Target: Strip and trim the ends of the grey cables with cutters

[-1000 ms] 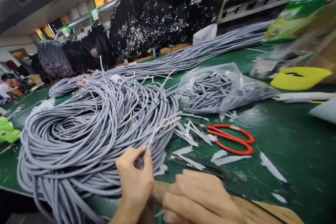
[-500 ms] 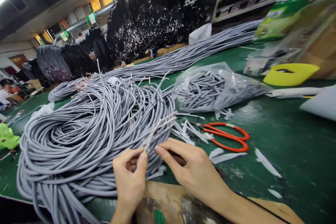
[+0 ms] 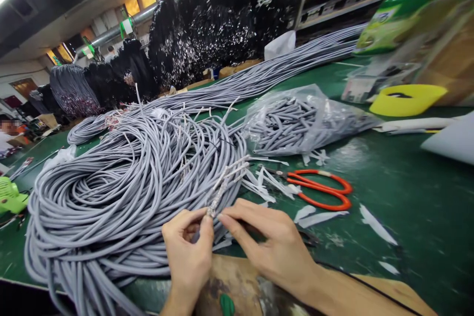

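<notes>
At the front centre, my left hand (image 3: 190, 249) pinches a grey cable near its stripped end (image 3: 219, 192), where braided shielding and pale strands point up and to the right. Close beside it, my right hand (image 3: 272, 244) has thumb and forefinger together at the base of the braid; what they grip is too small to make out. A dark tool partly shows under the right palm. Grey cables lie coiled in a large pile (image 3: 107, 197) behind and left of both hands. Orange-handled scissors (image 3: 322, 188) rest on the green table (image 3: 418, 197) to the right.
A clear bag of short grey pieces (image 3: 292, 121) lies behind the scissors. White scraps (image 3: 377, 224) are scattered to the right. A yellow holder (image 3: 407, 99) stands further back. A brown board (image 3: 237, 281) lies beneath my hands, and a black cord (image 3: 365, 284) runs by my right forearm.
Both hands have shifted slightly right, along with the stripped cable end. The thin dark strand between my fingertips no longer shows, and the tool under my right palm shows more.
</notes>
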`<state>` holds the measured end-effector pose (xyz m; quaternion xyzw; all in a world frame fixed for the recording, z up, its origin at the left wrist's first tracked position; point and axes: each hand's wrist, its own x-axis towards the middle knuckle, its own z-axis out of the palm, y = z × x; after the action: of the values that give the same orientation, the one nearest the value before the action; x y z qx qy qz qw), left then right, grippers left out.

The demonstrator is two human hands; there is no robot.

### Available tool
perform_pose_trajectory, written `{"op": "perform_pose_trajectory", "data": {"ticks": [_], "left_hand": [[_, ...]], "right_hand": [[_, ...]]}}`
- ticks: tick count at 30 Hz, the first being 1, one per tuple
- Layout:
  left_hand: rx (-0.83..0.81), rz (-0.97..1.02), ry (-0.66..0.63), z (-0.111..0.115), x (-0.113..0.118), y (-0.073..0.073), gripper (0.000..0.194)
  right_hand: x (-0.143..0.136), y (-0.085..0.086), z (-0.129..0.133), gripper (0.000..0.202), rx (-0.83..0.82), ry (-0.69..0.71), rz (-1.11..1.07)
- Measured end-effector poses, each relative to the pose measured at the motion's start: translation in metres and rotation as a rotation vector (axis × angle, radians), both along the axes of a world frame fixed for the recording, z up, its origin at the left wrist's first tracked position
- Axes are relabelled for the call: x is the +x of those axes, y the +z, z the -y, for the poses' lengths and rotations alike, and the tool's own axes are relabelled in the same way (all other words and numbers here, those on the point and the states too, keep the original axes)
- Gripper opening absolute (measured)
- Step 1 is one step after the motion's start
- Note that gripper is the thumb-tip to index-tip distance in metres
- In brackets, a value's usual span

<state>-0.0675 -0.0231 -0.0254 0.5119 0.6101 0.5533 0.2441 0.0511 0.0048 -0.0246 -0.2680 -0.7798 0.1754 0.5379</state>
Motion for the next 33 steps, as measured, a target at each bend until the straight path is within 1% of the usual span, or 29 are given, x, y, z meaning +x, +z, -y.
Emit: {"op": "perform_pose_trajectory", "data": {"ticks": [2, 4, 5, 6, 8, 10, 13, 16, 18, 21, 26, 31, 33], "left_hand": [[-0.012, -0.025, 0.052, -0.003, -0.001, -0.001, 0.019], [-0.009, 0.024, 0.077, -0.005, -0.002, -0.001, 0.019], [-0.006, 0.079, 0.073, -0.005, -0.003, 0.000, 0.021], [-0.003, 0.144, 0.067, -0.005, -0.004, 0.001, 0.023], [-0.006, 0.263, 0.045, -0.004, -0.006, 0.003, 0.027], [-0.013, 0.318, 0.015, -0.003, -0.007, 0.005, 0.028], [-0.026, 0.324, -0.009, -0.002, -0.007, 0.006, 0.029], [-0.070, 0.274, -0.004, -0.002, -0.005, 0.005, 0.026], [-0.059, 0.226, 0.011, -0.001, -0.003, 0.004, 0.023], [0.026, 0.127, 0.030, 0.000, -0.002, 0.003, 0.018], [0.116, -0.106, 0.015, 0.002, -0.002, 0.000, 0.013], [0.210, -0.291, 0.052, 0.004, 0.000, 0.000, 0.012], [0.253, -0.364, 0.070, 0.004, 0.001, -0.001, 0.011]], "right_hand": [[-0.005, 0.000, 0.013, 0.040, 0.172, 0.071, -0.009], [-0.007, 0.000, 0.021, 0.045, 0.232, 0.109, -0.007], [-0.007, 0.001, 0.020, 0.042, 0.235, 0.096, -0.008], [-0.005, 0.002, 0.018, 0.035, 0.213, 0.052, 0.002], [0.001, 0.003, 0.007, 0.025, 0.159, -0.086, 0.029], [0.008, 0.003, -0.006, 0.024, 0.123, -0.194, 0.076], [0.011, -0.001, -0.017, 0.027, 0.128, -0.223, 0.142], [0.010, -0.003, -0.017, 0.027, 0.141, -0.217, 0.164], [0.009, -0.004, -0.016, 0.027, 0.152, -0.224, 0.177], [0.010, -0.003, -0.015, 0.027, 0.176, -0.242, 0.196], [0.012, -0.001, -0.014, 0.026, 0.227, -0.256, 0.197], [0.012, 0.002, -0.012, 0.030, 0.303, -0.302, 0.231], [0.012, 0.003, -0.012, 0.032, 0.293, -0.309, 0.237]]}}
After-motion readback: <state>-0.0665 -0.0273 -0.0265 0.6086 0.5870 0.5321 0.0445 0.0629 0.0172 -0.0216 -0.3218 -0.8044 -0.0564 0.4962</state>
